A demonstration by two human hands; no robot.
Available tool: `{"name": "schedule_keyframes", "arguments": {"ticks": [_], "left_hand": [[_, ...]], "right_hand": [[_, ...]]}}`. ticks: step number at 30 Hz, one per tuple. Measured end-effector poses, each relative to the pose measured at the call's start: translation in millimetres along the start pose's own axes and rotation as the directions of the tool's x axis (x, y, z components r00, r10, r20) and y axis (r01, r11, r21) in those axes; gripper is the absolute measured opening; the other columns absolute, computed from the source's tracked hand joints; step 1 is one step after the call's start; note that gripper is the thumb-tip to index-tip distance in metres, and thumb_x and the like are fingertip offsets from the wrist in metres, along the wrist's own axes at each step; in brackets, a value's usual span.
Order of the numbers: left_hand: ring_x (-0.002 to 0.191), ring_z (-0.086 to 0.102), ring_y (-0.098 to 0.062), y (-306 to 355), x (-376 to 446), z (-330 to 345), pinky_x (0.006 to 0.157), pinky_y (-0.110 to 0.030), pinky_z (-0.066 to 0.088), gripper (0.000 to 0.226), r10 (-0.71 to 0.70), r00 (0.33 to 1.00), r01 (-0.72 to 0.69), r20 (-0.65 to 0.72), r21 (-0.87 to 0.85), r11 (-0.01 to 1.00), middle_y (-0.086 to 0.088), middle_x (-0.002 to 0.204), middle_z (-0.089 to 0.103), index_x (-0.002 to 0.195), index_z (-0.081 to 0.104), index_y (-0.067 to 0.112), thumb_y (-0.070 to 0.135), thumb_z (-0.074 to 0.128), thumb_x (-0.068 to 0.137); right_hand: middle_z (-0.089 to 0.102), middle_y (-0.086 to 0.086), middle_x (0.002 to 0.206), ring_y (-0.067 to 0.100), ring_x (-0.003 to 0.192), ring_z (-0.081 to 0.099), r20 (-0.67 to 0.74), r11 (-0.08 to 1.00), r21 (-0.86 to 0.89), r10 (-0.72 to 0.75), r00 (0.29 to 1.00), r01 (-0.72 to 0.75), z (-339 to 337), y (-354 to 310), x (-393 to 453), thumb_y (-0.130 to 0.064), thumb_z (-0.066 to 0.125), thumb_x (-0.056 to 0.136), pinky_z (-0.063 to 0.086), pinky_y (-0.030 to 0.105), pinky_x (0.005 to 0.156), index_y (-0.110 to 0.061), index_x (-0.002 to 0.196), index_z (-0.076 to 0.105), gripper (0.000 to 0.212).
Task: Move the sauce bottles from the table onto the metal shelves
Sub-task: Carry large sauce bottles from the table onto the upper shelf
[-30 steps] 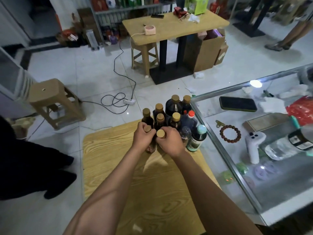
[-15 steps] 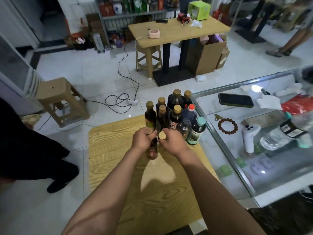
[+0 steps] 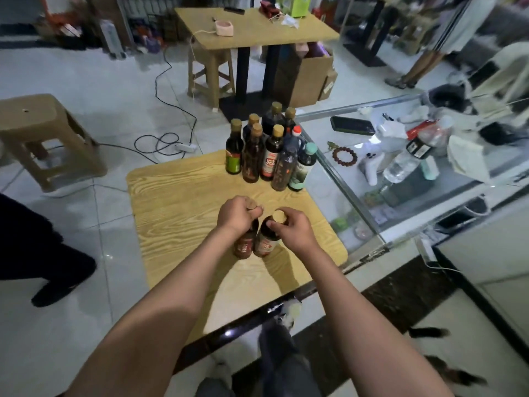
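Over the middle of the small wooden table [image 3: 177, 202] I hold two dark sauce bottles side by side. My left hand [image 3: 236, 214] grips the neck and gold cap of the left bottle [image 3: 244, 245]. My right hand [image 3: 293, 227] pinches the neck of the right bottle [image 3: 266, 242] just under its gold cap. Whether the two bottles touch the tabletop I cannot tell. At the table's far edge stands a cluster of several more sauce bottles [image 3: 270, 150], most with gold caps, one red-capped and one teal-capped. The metal shelves [image 3: 126, 21] are at the back wall, only partly in view.
A glass display counter [image 3: 357, 202] with a phone, beads and a water bottle adjoins the table on the right. A plastic stool [image 3: 43, 133] and a floor cable [image 3: 166, 141] lie left. Another wooden table [image 3: 257, 30] with a stool stands ahead. A person's dark legs [image 3: 37, 247] are at left.
Both hands have drawn the two bottles away from the cluster toward me, to the middle of the table. The view has shifted back and down.
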State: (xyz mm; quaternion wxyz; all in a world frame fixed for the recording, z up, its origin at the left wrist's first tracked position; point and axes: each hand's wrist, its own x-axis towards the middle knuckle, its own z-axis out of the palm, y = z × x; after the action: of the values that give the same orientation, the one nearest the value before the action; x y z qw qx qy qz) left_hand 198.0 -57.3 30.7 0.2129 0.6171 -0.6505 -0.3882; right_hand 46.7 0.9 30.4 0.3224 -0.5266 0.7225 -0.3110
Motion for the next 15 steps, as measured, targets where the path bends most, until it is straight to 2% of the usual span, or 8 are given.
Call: {"name": "schedule_keyframes", "arguments": {"ticks": [2, 3, 4, 6, 9, 12, 15], "left_hand": [[0.094, 0.065, -0.028, 11, -15, 3, 0.069, -0.03, 0.043, 0.024, 0.003, 1.0, -0.003, 0.0, 0.013, 1.0, -0.004, 0.092, 0.071, 0.079, 0.069, 0.018, 0.041, 0.069, 0.084], [0.099, 0.064, -0.027, 21, -25, 5, 0.074, -0.03, 0.045, 0.024, -0.004, 1.0, 0.004, -0.002, 0.033, 0.999, -0.003, 0.102, 0.072, 0.091, 0.072, 0.019, 0.042, 0.068, 0.084], [0.099, 0.064, -0.026, 32, -34, 8, 0.073, -0.03, 0.044, 0.025, 0.006, 1.0, -0.006, -0.001, 0.054, 0.999, -0.001, 0.105, 0.072, 0.095, 0.072, 0.021, 0.042, 0.066, 0.084], [0.093, 0.064, -0.028, 57, -51, 15, 0.066, -0.029, 0.039, 0.019, 0.049, 0.998, -0.051, 0.028, 0.083, 0.995, -0.002, 0.099, 0.072, 0.085, 0.068, 0.022, 0.041, 0.064, 0.081], [0.084, 0.064, -0.031, 95, -68, 29, 0.06, -0.029, 0.036, 0.022, 0.134, 0.988, -0.141, 0.077, 0.092, 0.986, -0.007, 0.085, 0.07, 0.069, 0.059, 0.019, 0.039, 0.061, 0.079], [0.079, 0.063, -0.031, 140, -89, 48, 0.059, -0.031, 0.038, 0.03, 0.253, 0.959, -0.269, 0.124, 0.129, 0.955, -0.006, 0.077, 0.068, 0.071, 0.063, 0.014, 0.043, 0.063, 0.08], [0.084, 0.064, -0.031, 195, -118, 75, 0.061, -0.032, 0.042, 0.028, 0.39, 0.911, -0.411, 0.138, 0.191, 0.892, -0.005, 0.086, 0.069, 0.081, 0.063, 0.018, 0.046, 0.062, 0.081]], "right_hand": [[0.062, 0.005, 0.105, 0.019, 0.096, 0.057, -0.026, 0.996, 0.08, 0.049, 0.998, -0.047, -8, 6, -21, -0.02, 0.077, 0.084, 0.046, 0.032, 0.082, -0.004, 0.125, 0.063, 0.046], [0.063, 0.007, 0.115, 0.022, 0.105, 0.058, -0.051, 0.989, 0.126, 0.079, 0.996, -0.072, -15, 7, -32, -0.017, 0.076, 0.085, 0.049, 0.036, 0.089, -0.004, 0.127, 0.061, 0.046], [0.062, 0.009, 0.12, 0.024, 0.11, 0.058, -0.075, 0.982, 0.164, 0.104, 0.992, -0.09, -23, 7, -42, -0.014, 0.075, 0.085, 0.05, 0.038, 0.094, -0.005, 0.127, 0.061, 0.045], [0.063, 0.01, 0.112, 0.024, 0.102, 0.059, -0.107, 0.975, 0.198, 0.128, 0.986, -0.105, -46, 9, -63, -0.012, 0.076, 0.084, 0.05, 0.034, 0.087, -0.008, 0.123, 0.061, 0.042], [0.055, 0.01, 0.088, 0.019, 0.076, 0.052, -0.146, 0.956, 0.267, 0.166, 0.975, -0.123, -87, 12, -91, -0.01, 0.077, 0.083, 0.046, 0.028, 0.064, -0.014, 0.114, 0.057, 0.037], [0.06, 0.011, 0.085, 0.021, 0.072, 0.056, -0.23, 0.909, 0.406, 0.198, 0.953, -0.091, -139, 20, -120, -0.004, 0.078, 0.081, 0.05, 0.024, 0.057, -0.015, 0.107, 0.055, 0.037], [0.065, 0.012, 0.092, 0.019, 0.076, 0.062, -0.326, 0.896, 0.444, 0.171, 0.93, -0.01, -201, 24, -155, -0.002, 0.076, 0.082, 0.053, 0.02, 0.057, -0.009, 0.108, 0.054, 0.035]]}}
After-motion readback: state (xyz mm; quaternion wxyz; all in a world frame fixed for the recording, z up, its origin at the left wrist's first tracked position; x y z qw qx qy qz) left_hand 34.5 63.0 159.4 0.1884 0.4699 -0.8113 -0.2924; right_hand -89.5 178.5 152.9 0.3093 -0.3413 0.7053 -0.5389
